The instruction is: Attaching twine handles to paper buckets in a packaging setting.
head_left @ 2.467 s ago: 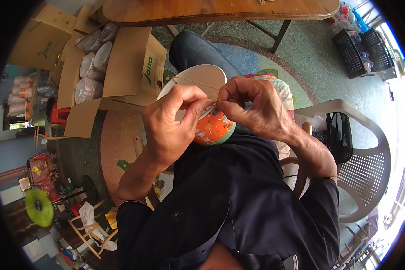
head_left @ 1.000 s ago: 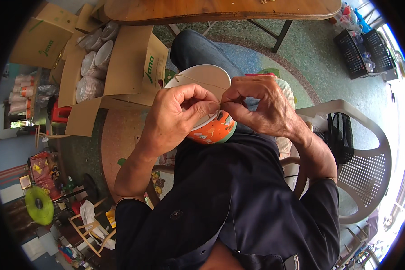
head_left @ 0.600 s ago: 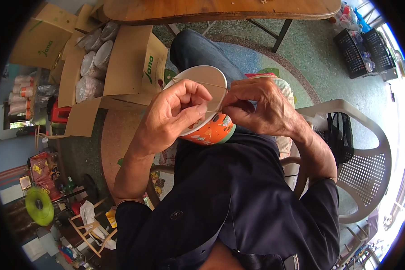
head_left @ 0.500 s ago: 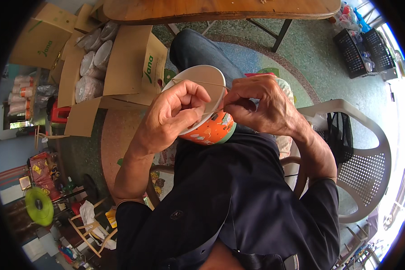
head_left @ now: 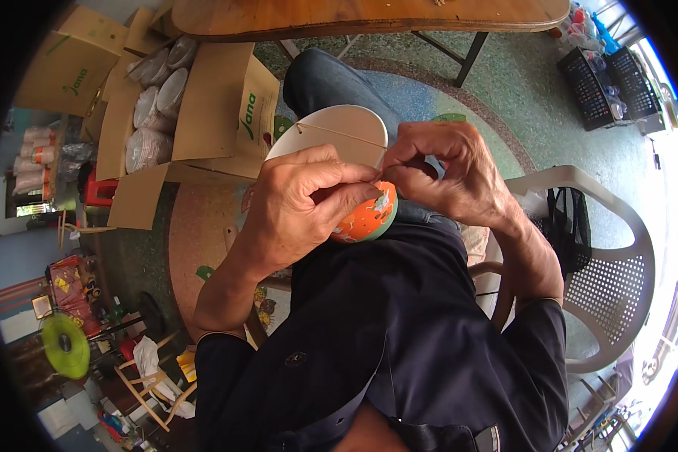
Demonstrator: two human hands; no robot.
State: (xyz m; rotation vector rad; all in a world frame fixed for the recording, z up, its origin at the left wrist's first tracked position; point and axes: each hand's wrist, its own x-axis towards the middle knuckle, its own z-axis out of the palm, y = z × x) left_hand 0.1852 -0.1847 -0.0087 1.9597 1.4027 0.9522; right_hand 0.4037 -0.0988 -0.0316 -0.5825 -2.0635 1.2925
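A paper bucket (head_left: 363, 224), orange with a green base and a white inside, rests tilted in my lap. A thin tan cord (head_left: 343, 137) runs across its mouth from a knot near the far left rim to the right rim. There my left hand (head_left: 301, 200) is closed, thumb and forefinger meeting in a pinch on the cord's end at the rim. My right hand (head_left: 441, 166) pinches the cord too, just right of the left fingertips. The cord between the fingertips is too fine to make out, and the hands hide the bucket's near rim.
An open carton (head_left: 211, 105) of plastic-wrapped stacks of bowls (head_left: 149, 147) stands at the left. A wooden table (head_left: 369, 16) spans the far side. A plastic chair (head_left: 610, 286) is at my right, and black crates (head_left: 591, 90) stand at the far right.
My left hand has moved right, its fingers closing together at the right rim beside my right hand. The bucket has turned and shifted slightly right; its mouth shows wider.
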